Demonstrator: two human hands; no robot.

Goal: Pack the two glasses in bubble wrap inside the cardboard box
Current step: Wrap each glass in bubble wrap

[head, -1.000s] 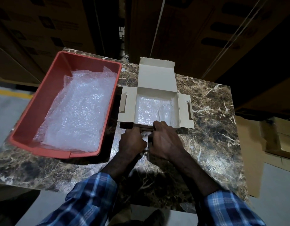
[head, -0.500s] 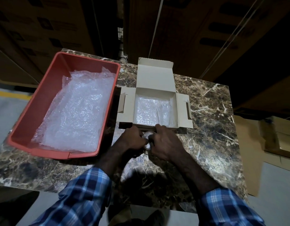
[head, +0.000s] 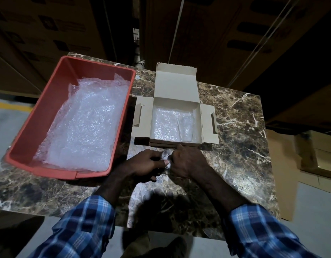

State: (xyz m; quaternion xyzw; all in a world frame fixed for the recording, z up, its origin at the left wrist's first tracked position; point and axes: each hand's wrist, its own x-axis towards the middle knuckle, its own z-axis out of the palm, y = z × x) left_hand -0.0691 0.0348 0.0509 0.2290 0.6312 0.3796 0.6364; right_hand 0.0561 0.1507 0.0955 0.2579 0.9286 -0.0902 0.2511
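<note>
A marble table (head: 239, 127) carries all items. On its left part sits a red tub (head: 40, 116), its long sides running near to far, with a loose pile of bubble wrap (head: 86, 125) filling most of its floor and riding up the far wall.

Right of the tub, just beside it, stands an open cardboard box (head: 175, 86). The lid is folded back to the far side and the two side flaps lie spread left and right. A sheet of wrap (head: 166, 123) lines the box floor. One clear glass (head: 187, 129) lies on that sheet in the right part of the box, its long axis running near to far.

The second glass (head: 166, 156) is outside the box, over the table just near of the box's near wall. Only its round end shows, between the two hands; the rest is hidden by them.

The left hand (head: 145, 165) grasps this glass from the left, fingers curled, thumb tip resting on the glass's near edge. The right hand (head: 189, 162) grasps it from the right, fingers curled round it, knuckles up. The two hands touch or nearly touch at the glass; which cannot be told.

Both forearms come in from the near edge in blue plaid sleeves (head: 82, 226).

Stacked cartons (head: 207, 30) stand in shadow beyond the table's far edge.
</note>
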